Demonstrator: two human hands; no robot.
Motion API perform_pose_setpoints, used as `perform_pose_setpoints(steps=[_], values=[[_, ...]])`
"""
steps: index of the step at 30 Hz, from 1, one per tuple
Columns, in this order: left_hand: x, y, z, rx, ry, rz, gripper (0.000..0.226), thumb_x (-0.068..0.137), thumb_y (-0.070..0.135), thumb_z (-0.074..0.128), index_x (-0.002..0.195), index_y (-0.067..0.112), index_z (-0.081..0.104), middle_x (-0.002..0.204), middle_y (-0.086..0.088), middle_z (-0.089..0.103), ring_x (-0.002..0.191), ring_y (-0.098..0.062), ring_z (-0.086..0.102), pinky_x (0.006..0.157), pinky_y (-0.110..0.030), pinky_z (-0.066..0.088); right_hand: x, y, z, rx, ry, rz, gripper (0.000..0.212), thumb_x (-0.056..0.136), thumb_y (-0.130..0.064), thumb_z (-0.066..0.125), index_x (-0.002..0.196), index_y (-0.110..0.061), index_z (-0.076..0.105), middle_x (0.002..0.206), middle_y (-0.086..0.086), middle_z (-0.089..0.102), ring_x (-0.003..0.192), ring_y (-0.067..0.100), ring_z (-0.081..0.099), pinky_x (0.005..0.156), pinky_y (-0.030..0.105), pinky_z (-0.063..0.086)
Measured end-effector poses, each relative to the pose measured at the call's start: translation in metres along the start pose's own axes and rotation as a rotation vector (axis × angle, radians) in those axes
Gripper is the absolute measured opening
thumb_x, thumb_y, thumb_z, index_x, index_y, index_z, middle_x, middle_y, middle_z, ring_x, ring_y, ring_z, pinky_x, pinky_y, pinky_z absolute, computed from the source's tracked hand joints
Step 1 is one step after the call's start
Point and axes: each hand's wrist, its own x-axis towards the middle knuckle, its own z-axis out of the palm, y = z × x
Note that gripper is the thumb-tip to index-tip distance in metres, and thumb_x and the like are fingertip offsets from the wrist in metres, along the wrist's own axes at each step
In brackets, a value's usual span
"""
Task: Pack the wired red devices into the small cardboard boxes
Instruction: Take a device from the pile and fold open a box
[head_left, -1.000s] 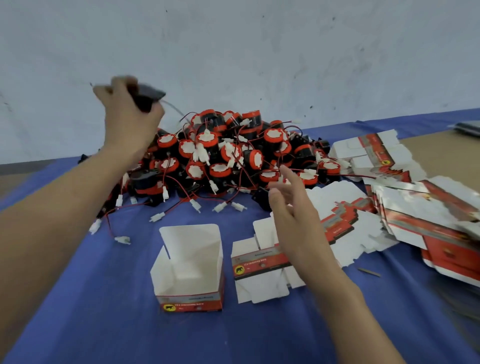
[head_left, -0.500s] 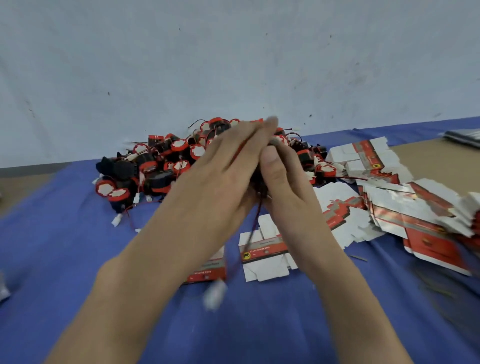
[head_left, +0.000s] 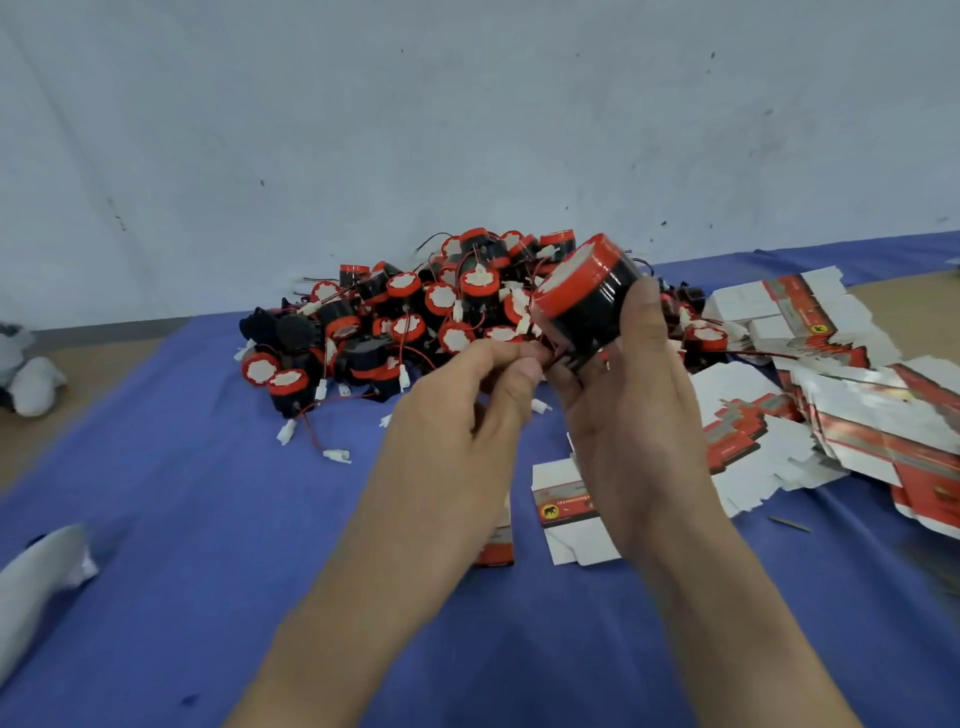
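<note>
I see one device (head_left: 582, 296) held up in front of the pile (head_left: 415, 317), at its right end and above the cloth. It is a short black cylinder with a red band at the top and a pale round face, tilted to the left. The right hand (head_left: 639, 415) grips it from the right, fingers curled around the black body. The left hand (head_left: 462, 415) is just beside it, thumb and forefinger pressed together at the lower edge of the device, on what looks like its red wire (head_left: 558, 354); the other fingers are curled in.

The pile lies on a blue cloth (head_left: 208, 519) over a tan table (head_left: 909, 312), against a pale grey wall (head_left: 363, 130) with small dark marks.

Right of the pile lies a heap of flat boxes (head_left: 857, 415), white with red print. In front of the pile one flat box (head_left: 566, 514) lies partly under the right wrist. Beside it the left forearm hides most of another box (head_left: 496, 545); I see only a red corner of it. Loose white plugs (head_left: 337, 455) on red wires lie at the near-left edge of the pile. Far left of the pile are blurred white things (head_left: 36, 582) that I cannot name.
</note>
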Motion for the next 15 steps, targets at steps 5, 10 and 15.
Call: perform_pose_setpoints(steps=[5,10,15], values=[[-0.003,-0.007,-0.014,0.12,-0.047,0.085,0.01,0.098,0.034,0.057,0.097,0.038,0.066,0.082,0.032,0.061,0.074,0.011,0.056,0.064,-0.002,0.039,-0.003,0.009,0.004,0.125,0.085,0.154,0.059,0.093,-0.06,0.043,0.124,-0.017,0.066,0.092,0.001,0.074,0.089,0.013,0.07,0.078,0.026,0.057],[-0.006,-0.019,-0.028,0.335,-0.174,0.139,0.015,0.098,0.038,0.051,0.101,0.034,0.065,0.089,0.029,0.058,0.077,0.011,0.055,0.066,-0.007,0.039,-0.009,0.017,0.005,0.219,0.104,0.256,0.05,0.105,-0.053,0.035,0.106,-0.016,0.07,0.086,0.005,0.071,0.074,0.015,0.065,0.07,0.026,0.058],[-0.008,-0.027,-0.052,0.263,-0.271,0.028,0.019,0.097,0.035,0.051,0.099,0.048,0.065,0.1,0.019,0.056,0.083,-0.008,0.059,0.07,-0.024,0.045,-0.009,0.025,0.007,0.062,0.02,0.408,0.053,0.102,-0.055,0.041,0.115,-0.012,0.068,0.085,0.005,0.074,0.073,0.015,0.07,0.061,0.028,0.057]])
